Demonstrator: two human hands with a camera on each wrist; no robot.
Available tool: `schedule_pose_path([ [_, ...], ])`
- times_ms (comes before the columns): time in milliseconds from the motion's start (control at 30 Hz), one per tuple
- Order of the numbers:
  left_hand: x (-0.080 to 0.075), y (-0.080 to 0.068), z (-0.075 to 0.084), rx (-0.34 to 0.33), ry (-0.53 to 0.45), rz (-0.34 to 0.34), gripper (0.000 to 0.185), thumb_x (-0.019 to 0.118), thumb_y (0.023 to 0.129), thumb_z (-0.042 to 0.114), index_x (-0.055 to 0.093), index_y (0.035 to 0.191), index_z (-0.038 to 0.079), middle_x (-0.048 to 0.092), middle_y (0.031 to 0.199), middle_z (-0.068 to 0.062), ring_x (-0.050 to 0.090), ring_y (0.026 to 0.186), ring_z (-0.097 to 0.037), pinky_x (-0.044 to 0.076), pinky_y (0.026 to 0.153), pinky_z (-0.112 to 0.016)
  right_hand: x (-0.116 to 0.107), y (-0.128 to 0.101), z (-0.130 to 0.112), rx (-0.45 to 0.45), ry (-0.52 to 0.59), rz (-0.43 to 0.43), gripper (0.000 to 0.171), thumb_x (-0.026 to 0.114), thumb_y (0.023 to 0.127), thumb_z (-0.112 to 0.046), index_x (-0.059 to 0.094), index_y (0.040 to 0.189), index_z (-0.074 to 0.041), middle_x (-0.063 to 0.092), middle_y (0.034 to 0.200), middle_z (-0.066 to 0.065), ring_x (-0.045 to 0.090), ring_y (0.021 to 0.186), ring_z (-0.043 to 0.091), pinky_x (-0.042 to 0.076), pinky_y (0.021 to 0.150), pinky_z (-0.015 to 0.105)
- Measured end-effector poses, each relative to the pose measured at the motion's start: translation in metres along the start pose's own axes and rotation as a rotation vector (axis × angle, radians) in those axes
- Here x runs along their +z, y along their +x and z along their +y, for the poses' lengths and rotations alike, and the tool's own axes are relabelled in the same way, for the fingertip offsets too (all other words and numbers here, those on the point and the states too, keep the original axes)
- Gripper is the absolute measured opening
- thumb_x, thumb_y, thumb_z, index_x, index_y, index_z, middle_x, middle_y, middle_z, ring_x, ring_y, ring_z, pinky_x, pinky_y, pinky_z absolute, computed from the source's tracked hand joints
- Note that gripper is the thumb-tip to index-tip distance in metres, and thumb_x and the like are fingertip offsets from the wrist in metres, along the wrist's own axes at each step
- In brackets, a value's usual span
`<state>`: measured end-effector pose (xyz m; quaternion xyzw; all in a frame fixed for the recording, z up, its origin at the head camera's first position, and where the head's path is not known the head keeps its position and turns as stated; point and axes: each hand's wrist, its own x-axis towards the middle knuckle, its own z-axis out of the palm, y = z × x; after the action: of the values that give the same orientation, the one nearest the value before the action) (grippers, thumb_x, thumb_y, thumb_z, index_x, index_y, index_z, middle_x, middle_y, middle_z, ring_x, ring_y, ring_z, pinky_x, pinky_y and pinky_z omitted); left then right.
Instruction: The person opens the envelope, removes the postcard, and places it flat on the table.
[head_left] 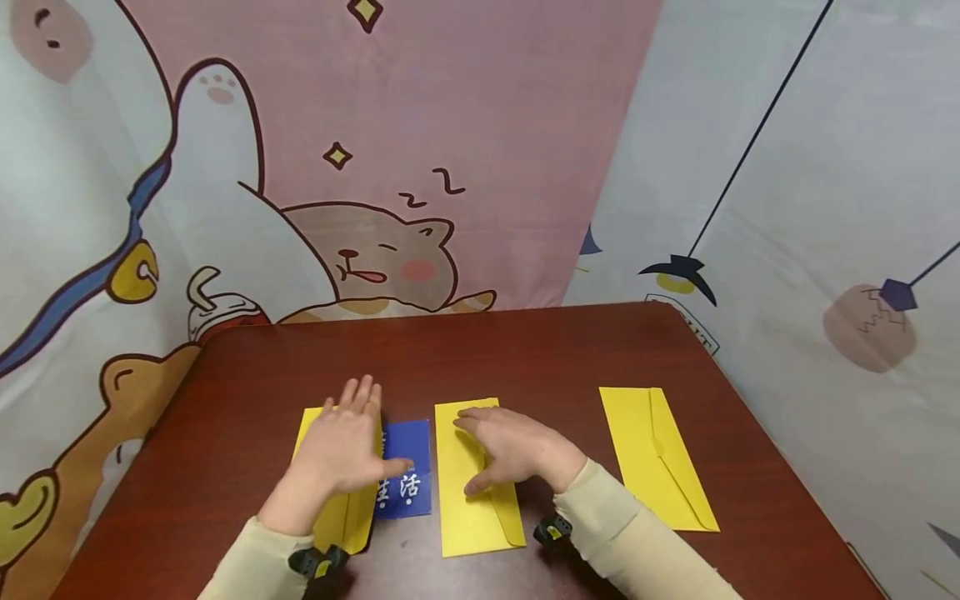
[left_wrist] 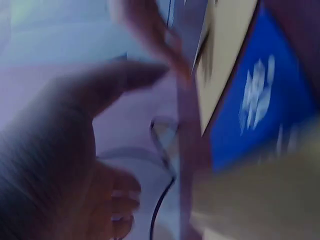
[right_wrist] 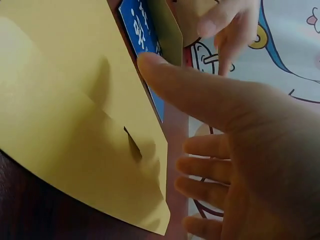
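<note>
Three yellow envelopes lie in a row on the brown table [head_left: 525, 350]. My left hand [head_left: 341, 446] rests flat, fingers straight, on the left envelope [head_left: 348, 517]. Its thumb reaches over a blue card [head_left: 408, 492] with white characters. The card lies against that envelope's right edge; whether it is tucked in is unclear. My right hand [head_left: 510, 446] lies palm down on the middle envelope [head_left: 472, 517], fingers relaxed. The left wrist view is blurred, showing the left hand [left_wrist: 65, 150] and blue card [left_wrist: 255, 100]. The right wrist view shows the middle envelope [right_wrist: 75, 100] under the right hand [right_wrist: 250, 150].
A third yellow envelope [head_left: 656, 454] lies flap up to the right, apart from both hands. Cartoon-printed cloth backdrops [head_left: 420, 125] close in the table at the back and on both sides. Bare tabletop stretches beyond the envelopes.
</note>
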<state>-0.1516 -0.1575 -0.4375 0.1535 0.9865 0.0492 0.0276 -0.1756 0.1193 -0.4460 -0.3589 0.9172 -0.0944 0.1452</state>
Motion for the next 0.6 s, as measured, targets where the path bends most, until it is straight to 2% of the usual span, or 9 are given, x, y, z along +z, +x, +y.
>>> schedule_pose_path([
  [100,0.007,0.004,0.024,0.18,-0.008,-0.055,0.139,0.074,0.071,0.085,0.025,0.165,-0.004,0.017,0.173,-0.022,0.015,0.16,-0.04,0.019,0.122,-0.065,0.001,0.0,-0.001,-0.005,-0.053,-0.02,0.107,0.088,0.079,-0.061,0.045,0.16,-0.007,0.045,0.163,0.011,0.039,0.152,0.025,0.028,0.124,0.051],
  [167,0.015,0.009,0.036,0.243,-0.02,-0.099,0.144,0.072,0.067,0.09,0.023,0.166,-0.002,0.015,0.174,-0.018,0.012,0.161,-0.036,0.015,0.124,-0.065,0.002,-0.002,-0.001,-0.006,-0.088,-0.031,0.11,0.088,0.077,-0.064,0.044,0.161,-0.007,0.044,0.164,0.011,0.037,0.153,0.024,0.026,0.124,0.054],
  [333,0.032,0.024,0.05,0.274,0.013,-0.163,0.154,0.065,0.059,0.101,0.02,0.168,0.003,0.013,0.175,-0.015,0.008,0.162,-0.032,0.01,0.125,-0.063,0.003,-0.006,0.002,0.005,-0.142,-0.049,0.118,0.087,0.073,-0.071,0.042,0.162,-0.006,0.043,0.164,0.012,0.036,0.153,0.025,0.022,0.124,0.057],
  [600,0.043,0.037,0.053,0.265,0.018,-0.252,0.155,0.068,0.057,0.099,0.018,0.169,0.004,0.012,0.176,-0.013,0.007,0.162,-0.031,0.008,0.125,-0.063,0.006,-0.011,0.003,0.095,-0.247,-0.097,0.123,0.082,0.07,-0.079,0.042,0.163,-0.01,0.038,0.168,0.007,0.034,0.155,0.026,0.017,0.124,0.062],
])
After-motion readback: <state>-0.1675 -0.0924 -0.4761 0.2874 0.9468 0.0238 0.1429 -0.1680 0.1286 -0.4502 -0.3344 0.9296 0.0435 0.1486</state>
